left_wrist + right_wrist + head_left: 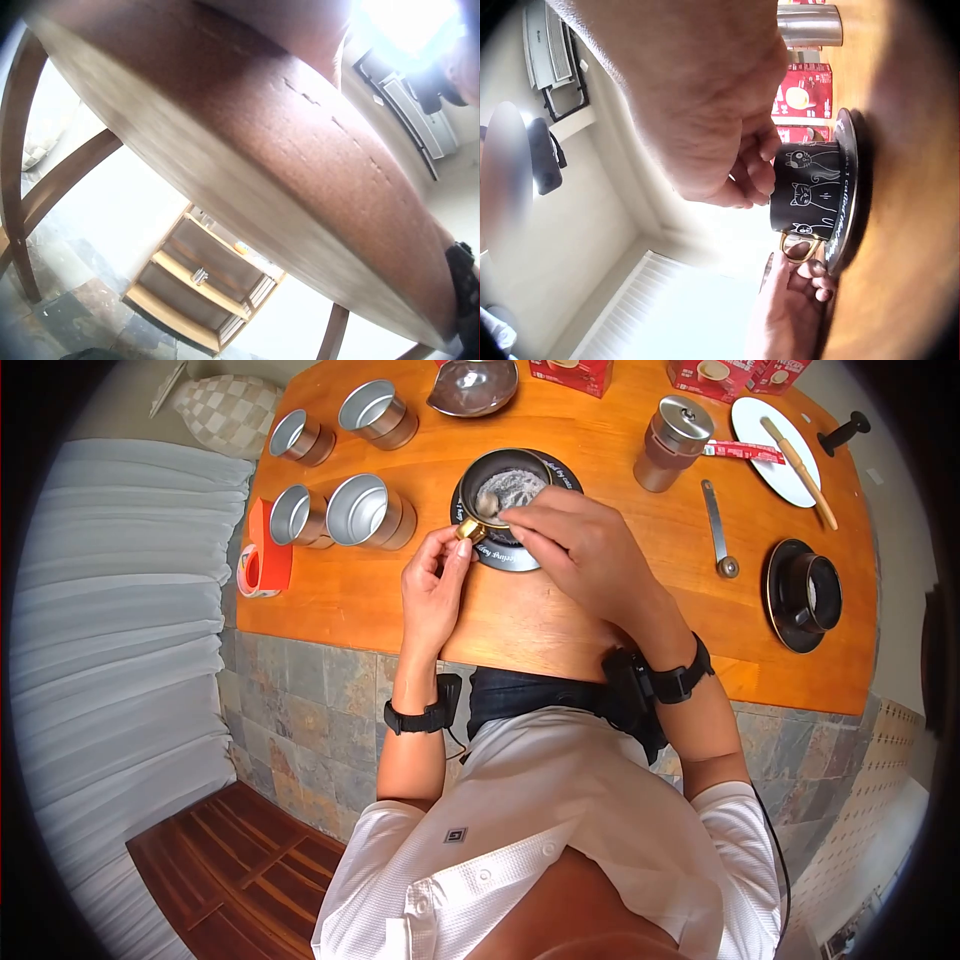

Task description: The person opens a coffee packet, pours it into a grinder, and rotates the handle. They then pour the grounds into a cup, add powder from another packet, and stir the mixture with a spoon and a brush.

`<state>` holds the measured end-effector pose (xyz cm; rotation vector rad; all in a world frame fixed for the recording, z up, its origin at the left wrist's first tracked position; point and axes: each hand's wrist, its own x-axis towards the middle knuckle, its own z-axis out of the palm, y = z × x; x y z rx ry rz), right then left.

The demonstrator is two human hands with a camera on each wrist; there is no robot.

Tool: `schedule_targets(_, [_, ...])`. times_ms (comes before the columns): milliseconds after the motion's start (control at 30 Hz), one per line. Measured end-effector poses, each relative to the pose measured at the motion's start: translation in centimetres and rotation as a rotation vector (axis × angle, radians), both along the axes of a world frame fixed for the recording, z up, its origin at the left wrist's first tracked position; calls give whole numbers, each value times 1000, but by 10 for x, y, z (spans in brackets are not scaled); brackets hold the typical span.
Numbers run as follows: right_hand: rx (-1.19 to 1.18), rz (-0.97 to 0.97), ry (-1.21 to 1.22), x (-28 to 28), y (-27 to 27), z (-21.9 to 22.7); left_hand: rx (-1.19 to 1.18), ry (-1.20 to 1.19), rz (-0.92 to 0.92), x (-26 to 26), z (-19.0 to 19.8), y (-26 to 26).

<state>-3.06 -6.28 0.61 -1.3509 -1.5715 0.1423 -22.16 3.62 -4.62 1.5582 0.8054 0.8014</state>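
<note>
A black cup (467,491) with a gold handle (471,530) stands on a dark saucer (516,556); pale, frothy or powdery contents show inside. The left hand (433,588) pinches the handle. Over the cup's near right rim, the right hand (590,555) holds a spoon (487,505) whose bowl lies inside; its fingers hide the spoon's stem. In the right wrist view, white cat drawings mark the cup (802,191), with the right hand (705,112) at its mouth and the left hand (791,300) at the handle. The left wrist view shows neither cup nor spoon.
Several metal cups (371,510) stand left, near orange-red tape packaging (273,550). A brown bowl (474,387) and red boxes (706,375) sit behind. At right are a lidded grinder (672,445), a measuring spoon (716,525), a white plate (775,422) and another black cup (812,595).
</note>
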Motion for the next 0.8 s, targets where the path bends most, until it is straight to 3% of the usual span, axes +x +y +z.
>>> schedule_targets(200, [-18,-168,-79,8,-2,1,-9,2,13,0,2,-1])
schedule_targets(433, [-21,28,21,6,-2,4,-10,-8,5,-1,0,-1])
schedule_targets(633, [28,-159,-48,9,-1,4,-8,-6,5,-1,-1,0])
schedule_targets(800, [-10,16,-20,9,-2,5,0,-7,4,-1,0,1])
